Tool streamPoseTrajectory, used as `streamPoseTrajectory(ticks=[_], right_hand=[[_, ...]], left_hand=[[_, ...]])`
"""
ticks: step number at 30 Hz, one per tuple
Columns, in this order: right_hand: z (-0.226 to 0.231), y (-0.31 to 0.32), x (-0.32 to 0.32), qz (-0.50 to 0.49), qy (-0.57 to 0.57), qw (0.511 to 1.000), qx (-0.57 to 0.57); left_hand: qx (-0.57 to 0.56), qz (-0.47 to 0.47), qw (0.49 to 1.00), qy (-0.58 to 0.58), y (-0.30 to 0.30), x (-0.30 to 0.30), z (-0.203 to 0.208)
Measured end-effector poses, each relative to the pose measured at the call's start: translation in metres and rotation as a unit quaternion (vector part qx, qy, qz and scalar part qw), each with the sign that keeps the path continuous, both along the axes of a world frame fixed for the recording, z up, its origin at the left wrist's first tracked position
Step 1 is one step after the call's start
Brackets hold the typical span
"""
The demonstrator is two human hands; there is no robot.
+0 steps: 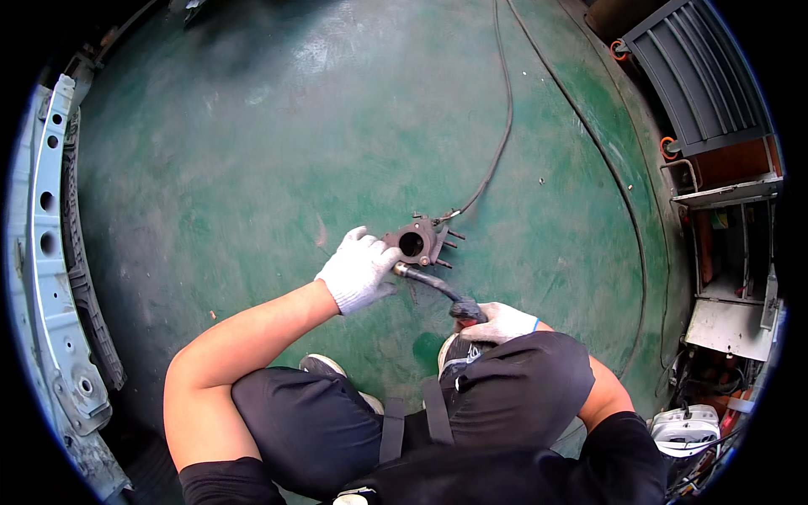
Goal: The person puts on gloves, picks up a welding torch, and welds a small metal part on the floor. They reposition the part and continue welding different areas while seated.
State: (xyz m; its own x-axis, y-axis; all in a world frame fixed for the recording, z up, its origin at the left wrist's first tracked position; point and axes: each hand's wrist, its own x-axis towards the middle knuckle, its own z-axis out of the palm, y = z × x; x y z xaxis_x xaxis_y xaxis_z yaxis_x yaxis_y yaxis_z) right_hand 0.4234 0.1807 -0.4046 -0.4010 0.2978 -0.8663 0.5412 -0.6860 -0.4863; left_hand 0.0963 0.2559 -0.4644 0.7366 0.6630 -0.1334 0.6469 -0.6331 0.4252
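head: right hand (500,322) grips tool (433,282) slanting leftward; left hand (360,271) on casting (429,241), grip unclear.

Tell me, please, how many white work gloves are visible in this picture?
2: one on the left hand, touching the dark metal part; one on the right hand, holding the dark curved tool.

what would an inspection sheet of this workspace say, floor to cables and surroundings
Surface: green floor, scuffed.
Job's things: metal part with a round opening; bent-neck tool, its metal end near the part.
Clutter: small scraps on the floor.
Hands: both gloved; left hand at the part's edge, grip unclear; right hand gripping the tool.
Cables: thin cable reaching the part; dark cable to its right.
Surroundings: pale blue panel, left; grey cabinet, upper right.
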Motion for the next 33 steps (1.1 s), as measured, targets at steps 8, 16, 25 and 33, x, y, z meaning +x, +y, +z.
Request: streamPoseTrajectory(ticks=[8, 16, 25, 33], right_hand=[[-0.003, -0.028, 0.055, -0.169, -0.200, 0.964, 0.052], [0.023, 0.007, 0.068, -0.113, -0.206, 0.971, 0.039], [0.050, 0.046, 0.057, -0.041, -0.197, 0.979, 0.029], [0.067, 0.070, 0.051, 0.018, -0.220, 0.975, 0.024]], left_hand=[[0.004, -0.078, 0.991, -0.111, 0.011, 0.150, 0.020], [0.068, 0.011, 0.992, -0.107, -0.011, 0.187, -0.002], [0.033, 0.067, 0.989, -0.124, -0.003, 0.169, 0.003], [0.083, 0.108, 0.989, -0.060, 0.028, 0.160, -0.028]])
